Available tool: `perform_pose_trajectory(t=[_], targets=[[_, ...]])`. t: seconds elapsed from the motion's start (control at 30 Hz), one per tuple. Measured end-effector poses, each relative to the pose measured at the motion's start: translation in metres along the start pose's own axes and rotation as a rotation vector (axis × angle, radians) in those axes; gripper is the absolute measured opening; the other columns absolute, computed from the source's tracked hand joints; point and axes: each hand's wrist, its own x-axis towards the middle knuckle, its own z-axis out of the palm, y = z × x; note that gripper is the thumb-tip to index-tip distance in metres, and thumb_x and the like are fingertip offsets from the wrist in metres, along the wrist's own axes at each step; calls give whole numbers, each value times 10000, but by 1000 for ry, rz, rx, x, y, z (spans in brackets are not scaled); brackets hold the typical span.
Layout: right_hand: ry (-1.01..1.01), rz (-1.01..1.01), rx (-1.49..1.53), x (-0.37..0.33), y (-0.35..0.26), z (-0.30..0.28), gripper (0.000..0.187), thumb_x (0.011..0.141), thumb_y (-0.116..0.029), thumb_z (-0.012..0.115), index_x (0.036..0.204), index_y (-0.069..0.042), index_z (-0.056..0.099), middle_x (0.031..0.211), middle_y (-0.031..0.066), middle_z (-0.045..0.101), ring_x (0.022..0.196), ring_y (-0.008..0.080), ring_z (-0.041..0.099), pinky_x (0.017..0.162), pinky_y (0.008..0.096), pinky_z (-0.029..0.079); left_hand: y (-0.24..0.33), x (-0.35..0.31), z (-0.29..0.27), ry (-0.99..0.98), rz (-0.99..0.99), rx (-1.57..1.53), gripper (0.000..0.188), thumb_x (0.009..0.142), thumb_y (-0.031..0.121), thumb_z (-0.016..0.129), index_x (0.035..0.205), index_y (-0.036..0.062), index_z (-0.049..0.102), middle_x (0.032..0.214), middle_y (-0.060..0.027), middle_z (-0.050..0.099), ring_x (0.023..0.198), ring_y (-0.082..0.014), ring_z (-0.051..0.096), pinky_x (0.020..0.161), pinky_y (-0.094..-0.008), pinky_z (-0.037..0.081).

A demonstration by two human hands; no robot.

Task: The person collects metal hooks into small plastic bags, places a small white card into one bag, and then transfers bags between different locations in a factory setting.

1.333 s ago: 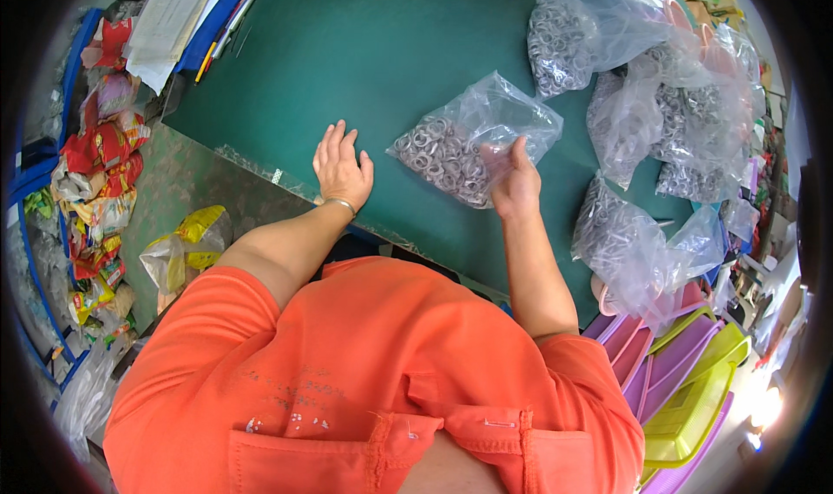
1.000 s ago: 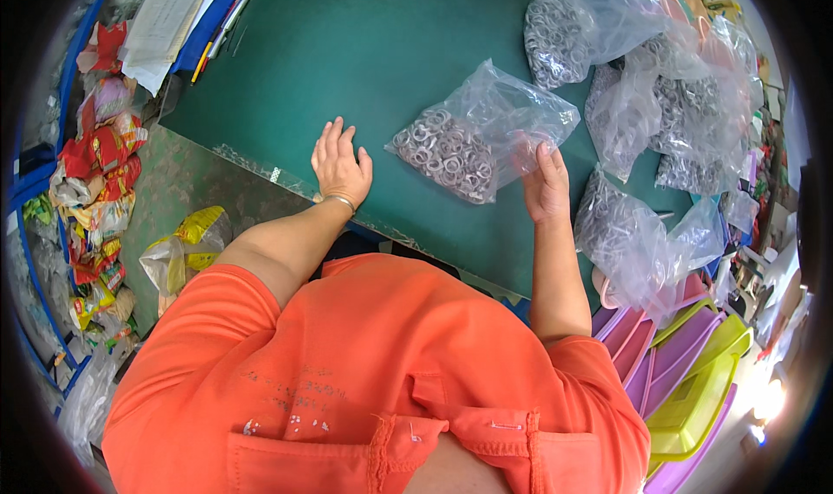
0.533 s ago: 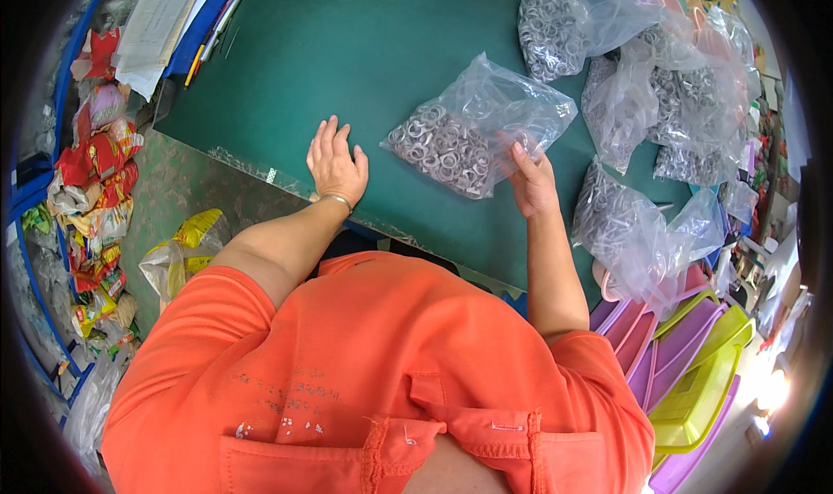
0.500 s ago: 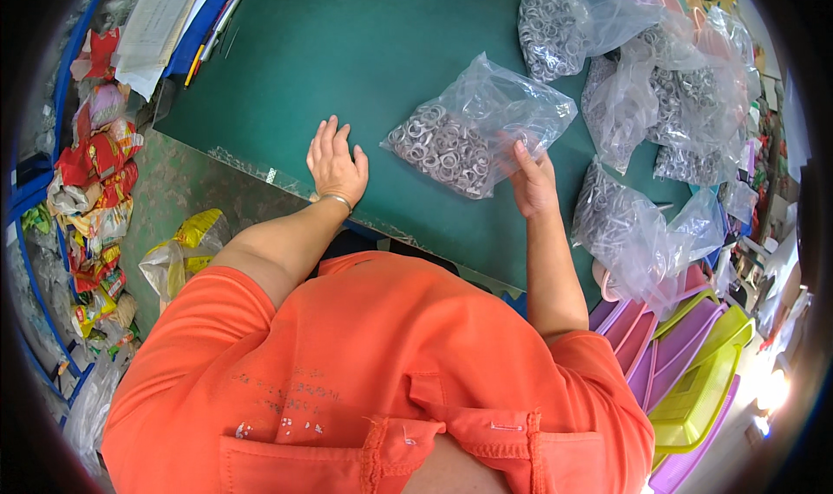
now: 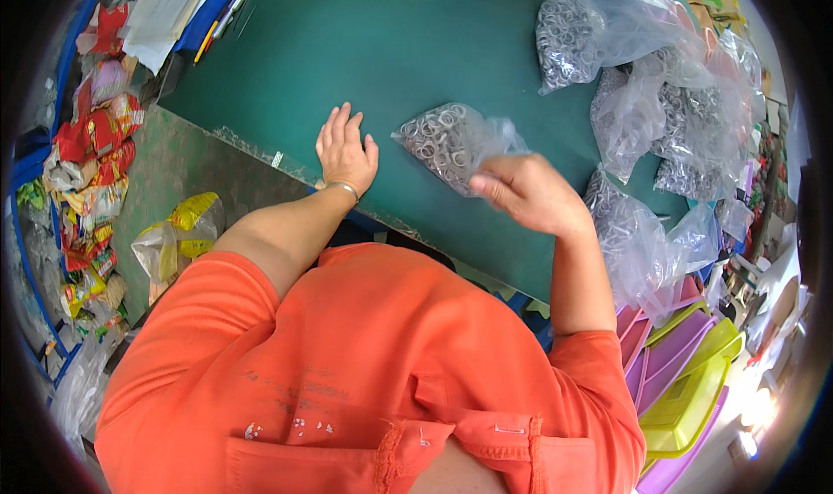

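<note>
A clear plastic bag (image 5: 441, 141) of grey rings lies on the green tabletop (image 5: 373, 42) in front of me. My right hand (image 5: 536, 194) is closed on the gathered mouth end of this bag, its fingers curled and the thumb pointing left. Part of the gathered plastic is hidden behind that hand. To the left of the bag, my left hand (image 5: 346, 151) rests palm down near the table's front edge, fingers stretched out and holding nothing. A gap of bare tabletop separates it from the bag.
Several more clear bags of grey parts (image 5: 685, 112) crowd the table's right side. Purple and yellow-green plastic bins (image 5: 690, 398) stand below them. Papers (image 5: 165, 16) and pens (image 5: 206, 42) lie at the far left. Colourful packets (image 5: 100, 147) fill a blue rack beyond the table's left edge.
My right hand has turned over and closed on the bag's mouth end, which is now bunched rather than spread flat. The rings are gathered more tightly. My left hand has barely moved.
</note>
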Motion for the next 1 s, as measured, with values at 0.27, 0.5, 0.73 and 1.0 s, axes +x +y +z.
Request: perform_pose_trajectory(t=[0.27,0.5,0.73,1.0], targets=[[88,319,-257,24,55,36,185,779,-52,465,859,54,594,847,259,596,806,395,581,732,433,468,-1,-3,-1,2,0,-10,389,773,165,528,1146,65,476,1305,-109,391,1233,-296,329,1005,-434,244],[458,220,-486,51,88,67,169,758,-75,493,868,-35,615,887,183,596,906,362,548,773,431,473,-2,-2,0,7,8,-6,391,771,167,530,1145,66,478,1306,-111,394,1229,-298,337,1005,-432,244],[291,262,-433,33,82,54,206,739,-59,525,928,-56,607,987,177,575,902,350,550,765,438,471,-1,-2,0,-3,0,8,390,773,168,528,1146,66,479,1308,-108,393,1233,-301,332,1002,-433,245],[505,399,494,-2,93,43,141,759,-1,609,897,15,583,871,112,633,748,165,607,629,242,485,0,-3,0,-11,9,7,392,776,172,523,1150,64,476,1308,-117,388,1237,-303,323,1006,-443,238]])
